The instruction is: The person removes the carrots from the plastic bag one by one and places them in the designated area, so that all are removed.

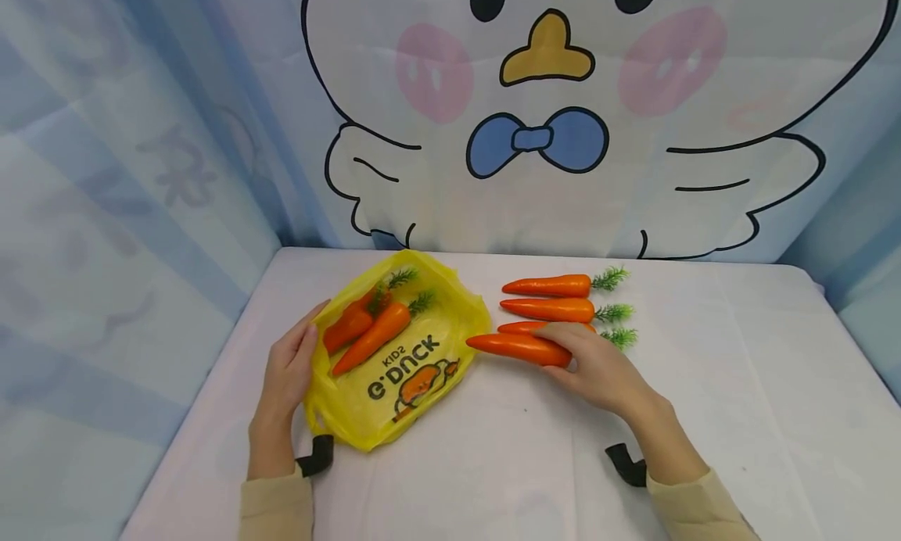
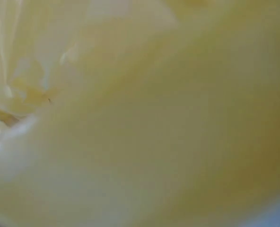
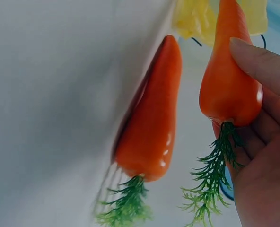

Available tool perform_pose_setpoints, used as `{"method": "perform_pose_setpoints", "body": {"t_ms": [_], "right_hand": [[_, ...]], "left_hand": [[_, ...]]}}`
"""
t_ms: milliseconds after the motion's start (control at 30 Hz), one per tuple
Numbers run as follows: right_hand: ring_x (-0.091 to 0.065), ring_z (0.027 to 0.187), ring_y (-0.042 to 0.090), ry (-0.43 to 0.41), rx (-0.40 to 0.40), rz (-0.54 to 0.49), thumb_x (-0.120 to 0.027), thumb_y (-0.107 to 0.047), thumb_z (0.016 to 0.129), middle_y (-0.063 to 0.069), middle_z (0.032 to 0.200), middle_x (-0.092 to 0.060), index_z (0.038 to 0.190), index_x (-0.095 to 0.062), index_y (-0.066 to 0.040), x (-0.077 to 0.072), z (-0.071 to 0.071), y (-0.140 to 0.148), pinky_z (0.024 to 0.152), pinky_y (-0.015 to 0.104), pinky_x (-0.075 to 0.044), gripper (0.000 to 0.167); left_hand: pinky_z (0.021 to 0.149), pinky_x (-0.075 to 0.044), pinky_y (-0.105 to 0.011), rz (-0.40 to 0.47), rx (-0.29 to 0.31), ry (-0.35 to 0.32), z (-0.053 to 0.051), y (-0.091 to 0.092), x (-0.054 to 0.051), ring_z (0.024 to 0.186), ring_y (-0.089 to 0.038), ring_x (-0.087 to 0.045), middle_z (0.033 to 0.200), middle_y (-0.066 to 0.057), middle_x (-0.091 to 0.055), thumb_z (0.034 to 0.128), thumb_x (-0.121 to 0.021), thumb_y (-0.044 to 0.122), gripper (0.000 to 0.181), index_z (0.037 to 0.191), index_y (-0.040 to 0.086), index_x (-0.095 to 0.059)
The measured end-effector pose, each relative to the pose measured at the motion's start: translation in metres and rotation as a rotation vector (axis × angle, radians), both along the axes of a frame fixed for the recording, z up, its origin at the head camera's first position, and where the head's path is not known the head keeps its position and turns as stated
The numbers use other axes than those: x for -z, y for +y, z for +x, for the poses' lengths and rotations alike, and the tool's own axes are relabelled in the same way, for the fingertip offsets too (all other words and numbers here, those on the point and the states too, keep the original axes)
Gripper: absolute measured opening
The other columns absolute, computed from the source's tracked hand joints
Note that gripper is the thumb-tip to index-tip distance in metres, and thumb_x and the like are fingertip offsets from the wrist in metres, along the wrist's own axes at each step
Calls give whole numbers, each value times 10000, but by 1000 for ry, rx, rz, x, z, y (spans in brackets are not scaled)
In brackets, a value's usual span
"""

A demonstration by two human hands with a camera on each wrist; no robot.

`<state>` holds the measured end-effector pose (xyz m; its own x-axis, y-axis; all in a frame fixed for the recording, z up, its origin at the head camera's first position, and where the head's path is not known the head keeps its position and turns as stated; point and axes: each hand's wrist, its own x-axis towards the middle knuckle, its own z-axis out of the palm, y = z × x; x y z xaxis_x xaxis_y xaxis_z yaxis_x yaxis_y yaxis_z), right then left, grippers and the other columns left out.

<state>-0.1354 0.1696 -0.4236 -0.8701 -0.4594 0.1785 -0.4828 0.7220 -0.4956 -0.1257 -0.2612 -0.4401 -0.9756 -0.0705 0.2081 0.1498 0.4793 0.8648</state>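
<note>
My left hand grips the left edge of a yellow plastic bag with a cartoon print. Orange toy carrots with green tops show inside the bag, at least two, partly overlapping. In the left wrist view the yellow plastic fills nearly everything, blurred. A toy carrot is pinched between the thumb and fingers of my right hand, its tip pointing at the bag. Its leafy top hangs down in the right wrist view. Behind it lies another carrot, partly hidden by the hand.
Farther back on the white table, two more carrots lie in a row, tips to the left. A curtain with a printed cartoon bird hangs at the table's back edge, with blue cloth along the left side.
</note>
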Motion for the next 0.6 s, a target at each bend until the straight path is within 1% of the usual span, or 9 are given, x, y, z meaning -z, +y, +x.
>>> {"method": "perform_pose_setpoints", "body": {"t_ms": [100,167,333,433,533,600], "right_hand": [[-580,1170,334,-23,18,-4,-827,-89,839,83,1278,-653,1297,-664,-82,4,0,5,975,544,-489,486],[-571,1168,334,-26,25,0,-827,-87,837,88,1276,-650,1298,-664,-81,6,0,9,980,542,-484,489],[-565,1155,359,37,5,10,-835,-43,806,141,1237,-654,1267,-666,-19,12,1,20,1000,545,-456,492],[-557,1165,369,54,4,10,-837,-30,797,155,1232,-652,1265,-664,-3,15,1,26,1011,552,-444,500],[-538,1200,379,45,18,18,-837,-34,802,161,1246,-646,1276,-658,-4,17,2,30,1035,559,-423,507],[-524,1225,387,36,29,24,-839,-42,806,165,1261,-642,1283,-653,-5,18,2,32,1050,564,-409,513]], "left_hand": [[1102,-297,-163,-4,-2,-2,0,0,-1,1411,-262,-420,1493,-113,-510,1113,-382,258,447,1478,32,-507],[1116,-300,-190,-3,1,-12,-1,0,-2,1415,-254,-414,1498,-107,-506,1114,-379,265,450,1483,39,-503],[1151,-304,-293,14,10,-56,0,3,-5,1434,-223,-387,1525,-73,-479,1115,-374,301,466,1509,76,-479],[1140,-308,-260,13,12,-63,2,4,-6,1436,-229,-383,1534,-76,-468,1116,-372,296,466,1516,79,-468],[1109,-306,-185,10,12,-49,2,4,-7,1433,-231,-388,1530,-83,-471,1116,-376,273,455,1511,67,-472],[1097,-303,-159,9,13,-38,2,3,-7,1429,-233,-393,1525,-89,-477,1117,-376,257,448,1505,58,-478]]}}
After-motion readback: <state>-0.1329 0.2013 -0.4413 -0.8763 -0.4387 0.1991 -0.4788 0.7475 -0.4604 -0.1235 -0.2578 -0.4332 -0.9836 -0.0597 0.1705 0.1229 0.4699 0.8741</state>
